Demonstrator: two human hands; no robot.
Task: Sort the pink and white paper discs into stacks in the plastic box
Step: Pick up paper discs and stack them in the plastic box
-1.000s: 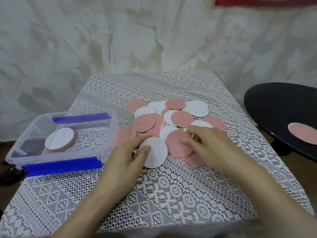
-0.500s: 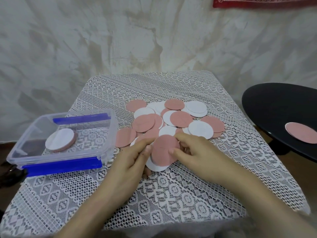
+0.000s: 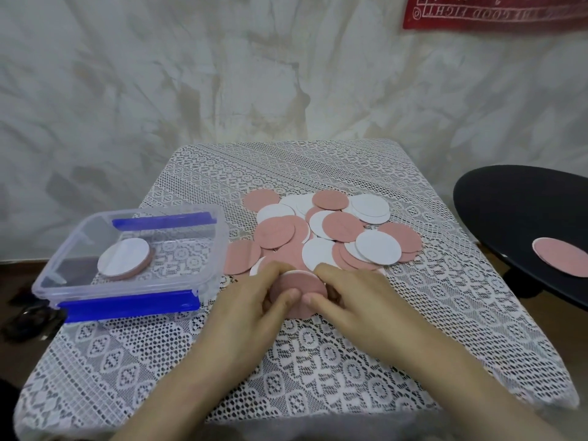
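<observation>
The left hand (image 3: 254,302) and right hand (image 3: 354,297) gripped a small pink-topped stack of paper discs (image 3: 300,283).
Their curled fingers hid its rim and count. Round, with no long axis, it sat roughly flat, pink face up, over the white lace tablecloth (image 3: 318,361), right of the clear plastic box with blue clips (image 3: 219,249).

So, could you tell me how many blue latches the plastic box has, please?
2 on the plastic box: the far blue latch along its back side, the near blue latch along its front side. Short sides show none.
</observation>
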